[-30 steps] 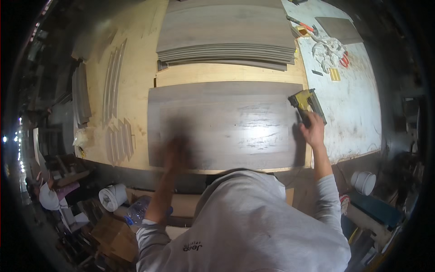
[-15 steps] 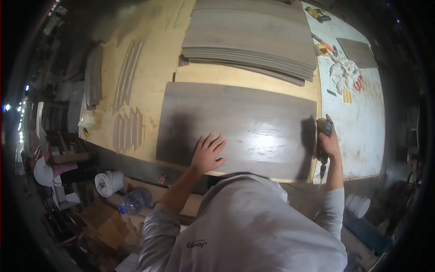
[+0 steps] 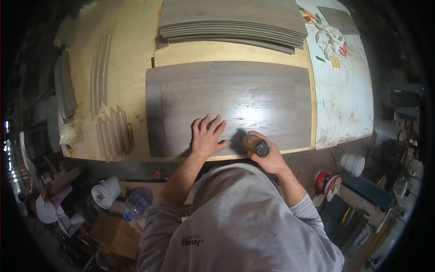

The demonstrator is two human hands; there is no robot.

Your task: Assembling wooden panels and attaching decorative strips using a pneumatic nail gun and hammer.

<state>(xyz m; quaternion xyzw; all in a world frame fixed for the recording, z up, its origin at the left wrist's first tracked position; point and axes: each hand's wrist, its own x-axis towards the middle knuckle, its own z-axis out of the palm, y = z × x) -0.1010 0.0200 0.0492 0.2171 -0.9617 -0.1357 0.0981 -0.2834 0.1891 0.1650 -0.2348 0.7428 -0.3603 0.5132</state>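
Observation:
A grey wood-grain panel (image 3: pixel 195 86) lies flat in front of me, with fainter lines inside its edges. My left hand (image 3: pixel 207 138) is open and rests on its near half, palm down, fingers spread. My right hand (image 3: pixel 267 156) is wrapped round a yellow and black hand-held power tool (image 3: pixel 252 144) at the panel's near edge, right of my left hand. The tool's round dark end faces up; its lower end is hidden, so I cannot tell its exact kind or whether it touches the panel.
Behind the panel stands a stack of grey boards (image 3: pixel 231 29). Thin strips (image 3: pixel 113 129) lie to the left. On the pale right-hand surface are a crumpled white cloth (image 3: pixel 330 40) and small tools. Below the table are buckets (image 3: pixel 106 192), a plastic bottle (image 3: pixel 138 202) and a cardboard box (image 3: pixel 115 235).
My right hand has carried the power tool left, from the panel's right end to its near edge beside my left hand. The whole view has shifted; my left hand stays on the panel.

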